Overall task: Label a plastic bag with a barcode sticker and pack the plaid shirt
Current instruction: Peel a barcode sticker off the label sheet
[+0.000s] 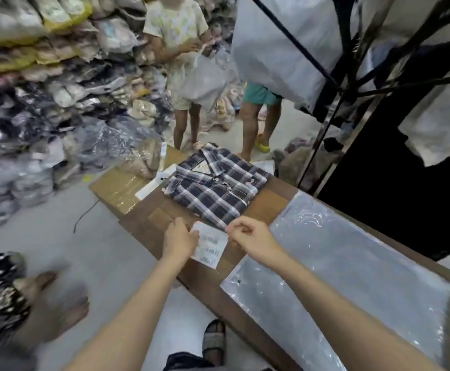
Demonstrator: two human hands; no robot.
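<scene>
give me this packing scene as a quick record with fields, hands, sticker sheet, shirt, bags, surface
left hand: pinching the left edge of the sticker sheet
right hand: pinching the sheet's upper right corner
sticker sheet: white, printed barcodes, held just over the table, near the shirt's hem
plaid shirt: folded, collar away from the person, lying on the table, not yet bagged
plastic bags: clear, flat stack right of the hands
table: brown cardboard-covered top

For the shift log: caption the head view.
Both hands, left and right, hold a sticker sheet below the folded shirt; bags alongside.
</scene>
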